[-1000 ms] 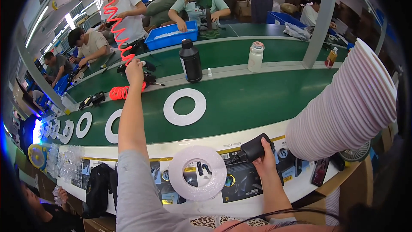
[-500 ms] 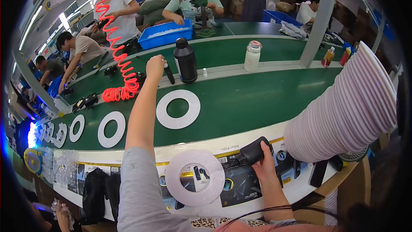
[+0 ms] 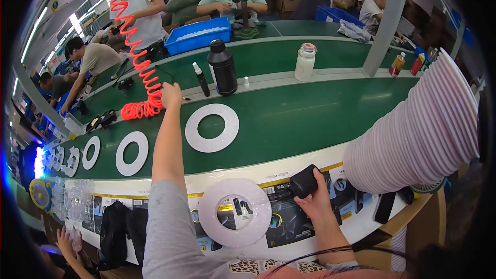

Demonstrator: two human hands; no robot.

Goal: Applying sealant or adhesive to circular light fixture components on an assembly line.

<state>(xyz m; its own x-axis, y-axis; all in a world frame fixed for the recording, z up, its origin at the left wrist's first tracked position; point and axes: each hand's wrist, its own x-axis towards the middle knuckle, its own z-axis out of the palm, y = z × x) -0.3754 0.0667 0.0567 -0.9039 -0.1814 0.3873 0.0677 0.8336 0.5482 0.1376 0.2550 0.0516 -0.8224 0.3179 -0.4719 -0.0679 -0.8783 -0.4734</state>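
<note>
Two of my grips were busy well apart, and the left had just changed places. Half a second earlier my left grip (image 3: 171,95) was at the top of a slim black marker-like bottle (image 3: 203,81); by now it had let go and drawn back leftward. That bottle stood nearly upright, slightly tilted, beside the big black bottle (image 3: 222,70), along the pale rail (image 3: 279,80) at the green worktop's (image 3: 310,124) far edge. My left grip now hung near the bunched red coil (image 3: 142,111), a small dark rod end (image 3: 186,98) poking out to its right; whether I grasped that rod, I could not tell. I judged that this side of the work had passed from the slim bottle to whatever lay by the coil.

My right grip (image 3: 316,201) had stayed clasped around a black block (image 3: 304,182), above the white worktop's (image 3: 364,230) far edge. A pale ring (image 3: 207,212) lay left of it, close to that worktop's near edge.
</note>
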